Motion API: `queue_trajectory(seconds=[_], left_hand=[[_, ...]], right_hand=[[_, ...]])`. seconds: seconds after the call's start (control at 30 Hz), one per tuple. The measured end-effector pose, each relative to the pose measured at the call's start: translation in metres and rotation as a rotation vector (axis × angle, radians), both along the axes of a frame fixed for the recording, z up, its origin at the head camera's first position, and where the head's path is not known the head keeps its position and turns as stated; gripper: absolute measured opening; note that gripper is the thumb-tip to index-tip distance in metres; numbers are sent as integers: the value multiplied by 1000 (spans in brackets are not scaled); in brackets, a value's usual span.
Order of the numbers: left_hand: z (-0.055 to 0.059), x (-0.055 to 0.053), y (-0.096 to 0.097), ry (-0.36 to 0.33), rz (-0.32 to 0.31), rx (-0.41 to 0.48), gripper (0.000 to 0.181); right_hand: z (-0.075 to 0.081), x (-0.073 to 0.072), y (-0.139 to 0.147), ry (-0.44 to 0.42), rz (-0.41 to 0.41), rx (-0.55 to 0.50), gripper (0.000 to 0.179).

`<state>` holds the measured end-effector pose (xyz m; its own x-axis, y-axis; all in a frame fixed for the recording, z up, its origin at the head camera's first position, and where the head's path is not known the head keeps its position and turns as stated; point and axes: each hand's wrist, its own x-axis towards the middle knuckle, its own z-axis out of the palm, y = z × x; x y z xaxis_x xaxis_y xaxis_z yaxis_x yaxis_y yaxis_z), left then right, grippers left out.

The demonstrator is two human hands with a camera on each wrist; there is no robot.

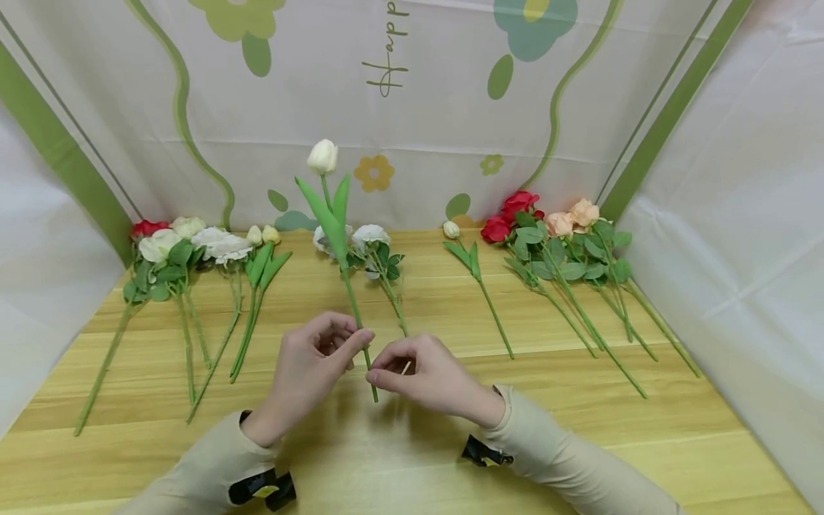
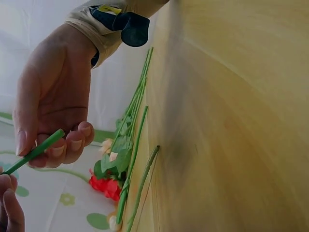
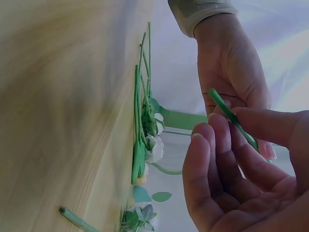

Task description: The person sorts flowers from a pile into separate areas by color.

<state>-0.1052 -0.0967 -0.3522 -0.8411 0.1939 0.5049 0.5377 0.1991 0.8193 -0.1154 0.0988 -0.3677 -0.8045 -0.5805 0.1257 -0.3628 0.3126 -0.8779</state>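
Observation:
Upright above the table, a white artificial tulip (image 1: 322, 157) with green leaves is held by its stem in both hands. The left hand (image 1: 312, 365) pinches the stem between thumb and fingers. Lower down, near the cut end, the right hand (image 1: 428, 375) pinches it with thumb and index finger. In the left wrist view the stem end (image 2: 41, 150) lies against the right hand's fingers. The right wrist view shows the stem (image 3: 248, 140) crossing both hands. Behind the tulip lie white flowers (image 1: 370, 236), partly covered by its leaves.
On the wooden table (image 1: 399, 458), red and white flowers (image 1: 161, 245) and two closed tulips (image 1: 262, 236) lie left. A single white tulip (image 1: 451, 229) lies right of centre, then red roses (image 1: 508, 218) and peach roses (image 1: 573, 217). A printed cloth (image 1: 425, 121) stands behind.

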Motion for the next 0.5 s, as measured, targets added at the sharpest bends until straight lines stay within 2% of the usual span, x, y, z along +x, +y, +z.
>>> queue_trajectory(seconds=[0.2, 0.27, 0.37, 0.5], left_hand=[[-24, -9, -2, -12, -26, 11, 11], [-28, -10, -2, -8, -33, 9, 11], [-27, -10, -2, 1, -34, -13, 10], [-16, -9, -1, -3, -9, -53, 7]], right_hand=[[0, 3, -1, 14, -39, -50, 7], [0, 4, -1, 23, -50, -59, 7], [1, 5, 0, 66, -68, -40, 8], [5, -1, 6, 159, -119, 39, 6]])
